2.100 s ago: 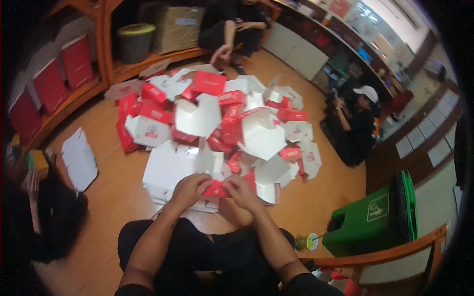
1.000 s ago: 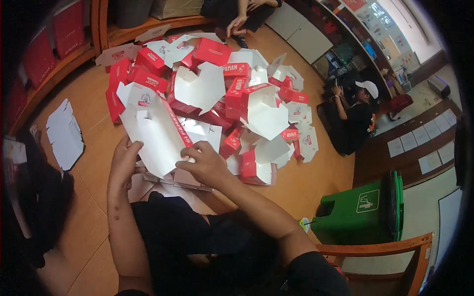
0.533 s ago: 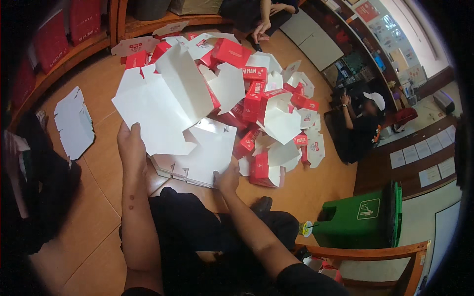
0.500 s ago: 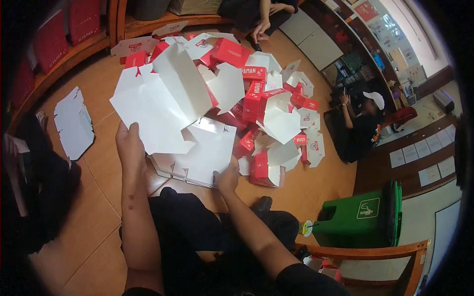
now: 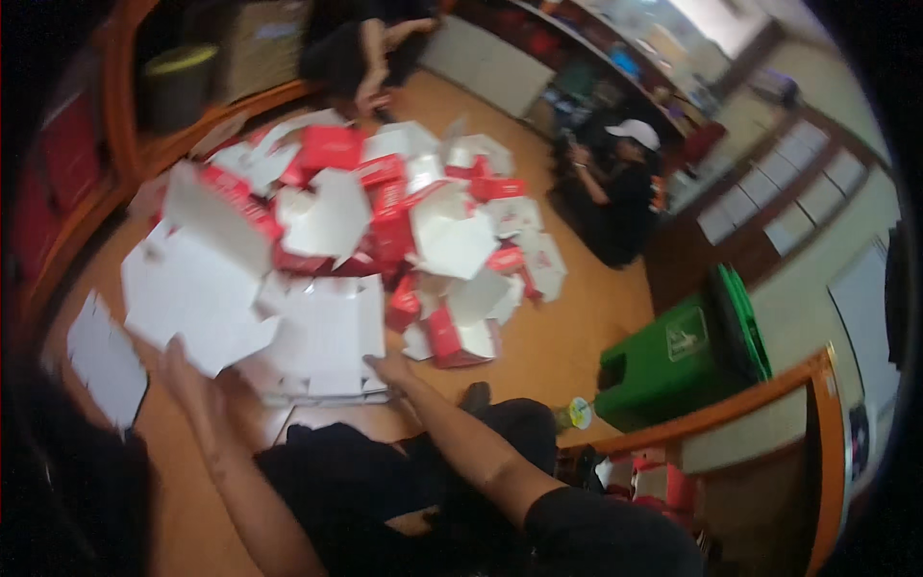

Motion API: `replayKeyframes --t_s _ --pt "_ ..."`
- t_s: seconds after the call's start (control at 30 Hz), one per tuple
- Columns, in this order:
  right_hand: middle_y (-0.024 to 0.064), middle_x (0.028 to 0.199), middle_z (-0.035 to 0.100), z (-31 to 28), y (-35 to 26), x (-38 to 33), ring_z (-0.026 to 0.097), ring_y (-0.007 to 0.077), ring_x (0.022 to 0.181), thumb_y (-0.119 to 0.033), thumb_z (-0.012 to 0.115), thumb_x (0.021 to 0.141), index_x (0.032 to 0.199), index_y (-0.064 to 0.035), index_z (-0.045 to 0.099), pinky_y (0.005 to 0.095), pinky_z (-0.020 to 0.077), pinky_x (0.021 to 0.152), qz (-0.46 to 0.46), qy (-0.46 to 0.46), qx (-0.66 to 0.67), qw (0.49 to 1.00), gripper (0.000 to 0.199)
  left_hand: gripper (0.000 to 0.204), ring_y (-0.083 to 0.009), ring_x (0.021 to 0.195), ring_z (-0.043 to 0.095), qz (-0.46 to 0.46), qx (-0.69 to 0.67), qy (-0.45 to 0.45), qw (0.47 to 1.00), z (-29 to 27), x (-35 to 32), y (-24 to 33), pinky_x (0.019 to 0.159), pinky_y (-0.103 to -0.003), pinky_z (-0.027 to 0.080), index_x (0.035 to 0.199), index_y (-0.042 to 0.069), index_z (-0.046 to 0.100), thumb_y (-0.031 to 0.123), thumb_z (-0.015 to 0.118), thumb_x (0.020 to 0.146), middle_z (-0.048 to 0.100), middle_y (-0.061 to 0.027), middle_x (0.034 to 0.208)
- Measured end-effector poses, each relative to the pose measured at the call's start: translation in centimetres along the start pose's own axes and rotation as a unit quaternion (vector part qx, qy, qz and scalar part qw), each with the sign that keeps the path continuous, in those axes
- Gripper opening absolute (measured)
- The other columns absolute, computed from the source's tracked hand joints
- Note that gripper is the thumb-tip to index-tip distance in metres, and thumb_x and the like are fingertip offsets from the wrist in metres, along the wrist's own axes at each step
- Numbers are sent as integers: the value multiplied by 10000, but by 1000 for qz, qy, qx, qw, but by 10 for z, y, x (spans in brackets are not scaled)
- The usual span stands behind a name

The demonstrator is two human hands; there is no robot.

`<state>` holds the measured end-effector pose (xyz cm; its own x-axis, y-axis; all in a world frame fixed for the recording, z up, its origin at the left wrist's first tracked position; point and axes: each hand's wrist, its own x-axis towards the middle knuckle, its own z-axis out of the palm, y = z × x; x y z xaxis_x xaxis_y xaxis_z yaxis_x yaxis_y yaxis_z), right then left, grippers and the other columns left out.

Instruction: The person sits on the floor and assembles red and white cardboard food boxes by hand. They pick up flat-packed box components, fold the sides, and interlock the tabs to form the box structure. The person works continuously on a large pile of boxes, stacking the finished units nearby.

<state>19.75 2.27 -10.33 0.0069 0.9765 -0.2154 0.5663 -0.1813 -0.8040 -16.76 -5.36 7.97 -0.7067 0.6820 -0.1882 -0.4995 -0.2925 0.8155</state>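
Note:
A partly folded cardboard takeaway box, white inside, is in my left hand, which grips its near edge with the fingers partly hidden beneath. Right of it, a stack of flat white box blanks rests by my knees. My right hand pinches the stack's near right corner, thumb on top; how many blanks it grips cannot be seen. Beyond both hands spreads a heap of folded red-and-white boxes, many with their lids up. The picture is blurred by motion.
A loose white blank lies on the floor at left. A green bin, a drink cup and a wooden frame stand at right. One seated person is beyond the heap; another person's hand is at the far side.
The view has swung right, so everything sits further left. My left hand still holds the partly folded box, and my right hand stays at the stack's corner.

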Motion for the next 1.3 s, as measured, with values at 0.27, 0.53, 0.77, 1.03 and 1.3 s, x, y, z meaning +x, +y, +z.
replayKeyframes --t_s 0.27,0.53,0.77,1.03,1.3 --pt "126 1222 594 -117 -111 -140 553 196 1129 -150 652 908 1346 20 445 355 429 992 -97 -27 113 988 513 498 -294 1216 476 133 -5 79 988 -2 -10 27 1030 -401 378 1373 -69 400 126 451 918 479 -175 1351" --pt "156 1225 539 -220 -179 -131 598 254 1043 -86 567 927 1350 -20 389 377 511 890 -96 69 372 921 463 446 -299 1117 550 182 -2 146 972 11 -15 24 968 -396 437 1320 -84 453 131 450 929 532 -184 1281" --pt "185 1101 556 -245 -262 55 647 329 912 -30 516 921 1250 35 403 452 614 694 -115 78 575 806 353 445 -295 1113 558 180 -18 78 980 10 -12 16 947 -377 459 1313 -104 444 135 449 938 521 -205 1292" --pt "208 1090 528 -246 -342 167 649 373 894 41 500 849 1228 39 389 504 614 664 -84 199 594 775 395 499 -318 1103 558 162 14 87 983 30 -28 27 938 -397 465 1353 -87 386 71 414 880 511 -205 1285" --pt "182 1049 511 -254 -355 210 619 340 884 24 541 847 1113 29 452 512 610 697 -30 243 505 828 281 522 -311 1170 543 139 9 86 986 15 -13 15 970 -397 457 1412 -62 333 87 406 917 483 -212 1336"
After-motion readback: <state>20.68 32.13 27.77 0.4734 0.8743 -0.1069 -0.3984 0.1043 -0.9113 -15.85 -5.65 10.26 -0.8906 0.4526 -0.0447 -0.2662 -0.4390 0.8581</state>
